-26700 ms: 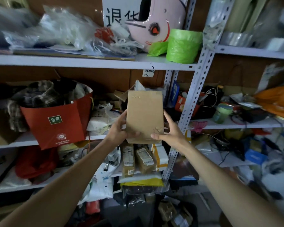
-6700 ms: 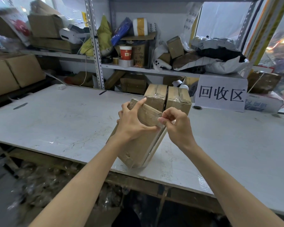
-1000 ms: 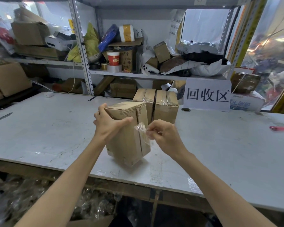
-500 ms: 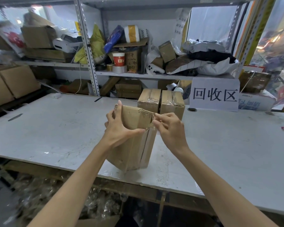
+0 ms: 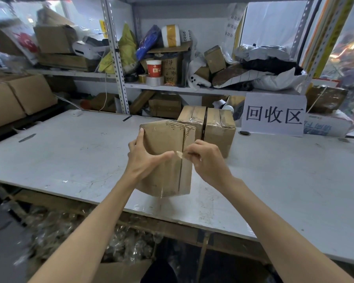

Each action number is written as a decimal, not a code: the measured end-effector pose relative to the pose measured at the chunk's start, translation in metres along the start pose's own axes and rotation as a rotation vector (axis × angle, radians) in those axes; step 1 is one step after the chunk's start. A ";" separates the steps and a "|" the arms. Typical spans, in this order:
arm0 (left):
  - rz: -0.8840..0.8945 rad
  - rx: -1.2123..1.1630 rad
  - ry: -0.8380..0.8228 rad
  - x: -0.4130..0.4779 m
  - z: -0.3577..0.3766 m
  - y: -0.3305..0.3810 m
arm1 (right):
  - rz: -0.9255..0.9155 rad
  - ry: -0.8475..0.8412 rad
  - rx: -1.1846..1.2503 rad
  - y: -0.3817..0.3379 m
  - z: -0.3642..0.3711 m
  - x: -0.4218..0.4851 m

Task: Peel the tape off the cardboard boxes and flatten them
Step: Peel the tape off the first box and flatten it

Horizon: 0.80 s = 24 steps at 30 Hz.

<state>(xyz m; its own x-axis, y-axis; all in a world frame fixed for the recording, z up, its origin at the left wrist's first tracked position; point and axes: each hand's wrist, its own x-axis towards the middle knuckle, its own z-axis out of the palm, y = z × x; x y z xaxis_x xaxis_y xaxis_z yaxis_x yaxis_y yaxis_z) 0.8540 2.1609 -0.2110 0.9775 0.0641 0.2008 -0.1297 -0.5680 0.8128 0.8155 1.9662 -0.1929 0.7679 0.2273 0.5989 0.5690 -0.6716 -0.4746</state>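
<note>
A small brown cardboard box (image 5: 168,139) stands tilted on end near the front of the white table (image 5: 284,180). My left hand (image 5: 145,158) grips its left side, thumb across the front face. My right hand (image 5: 206,160) pinches a strip of clear tape (image 5: 179,155) at the seam on the front face, about halfway down the box. The upper part of the seam shows torn cardboard where tape has come away. Two more taped cardboard boxes (image 5: 206,123) stand side by side just behind it.
A white sign with black characters (image 5: 273,115) leans behind the boxes on the right. Cluttered metal shelves (image 5: 172,86) line the back. Large cartons (image 5: 18,97) sit at the far left. Crumpled clear tape (image 5: 80,231) lies below the table's front edge.
My right hand has pulled the tape down the seam from the box's top edge to mid-height. The box is turned so the seamed face points more towards me.
</note>
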 end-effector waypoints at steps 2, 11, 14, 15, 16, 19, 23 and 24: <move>0.041 0.011 -0.054 0.001 -0.002 -0.002 | 0.063 -0.089 0.040 -0.001 0.001 0.002; 0.039 -0.087 -0.057 -0.003 -0.003 -0.007 | 0.020 0.205 -0.024 -0.007 0.006 0.001; -0.021 -0.071 -0.034 -0.005 -0.003 -0.009 | 0.047 0.090 0.046 -0.005 0.009 -0.003; -0.039 -0.047 -0.043 -0.005 -0.003 -0.010 | 0.053 0.075 0.029 -0.004 0.010 -0.003; -0.050 -0.024 -0.064 -0.005 -0.004 -0.010 | 0.065 0.084 0.015 -0.003 0.011 -0.003; -0.048 0.004 -0.084 -0.007 -0.002 -0.008 | 0.055 0.125 -0.040 -0.002 0.011 -0.002; -0.084 -0.061 -0.017 -0.005 -0.001 -0.005 | 0.080 -0.193 0.092 -0.003 0.000 -0.002; -0.089 -0.072 -0.019 -0.004 -0.002 -0.003 | 0.102 -0.293 0.124 -0.004 -0.003 -0.002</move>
<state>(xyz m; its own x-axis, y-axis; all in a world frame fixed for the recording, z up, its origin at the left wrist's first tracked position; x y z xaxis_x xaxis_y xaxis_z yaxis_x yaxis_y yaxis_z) 0.8504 2.1638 -0.2136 0.9886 0.0954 0.1162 -0.0534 -0.4999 0.8644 0.8112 1.9658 -0.1899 0.8643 0.3690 0.3417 0.5027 -0.6144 -0.6080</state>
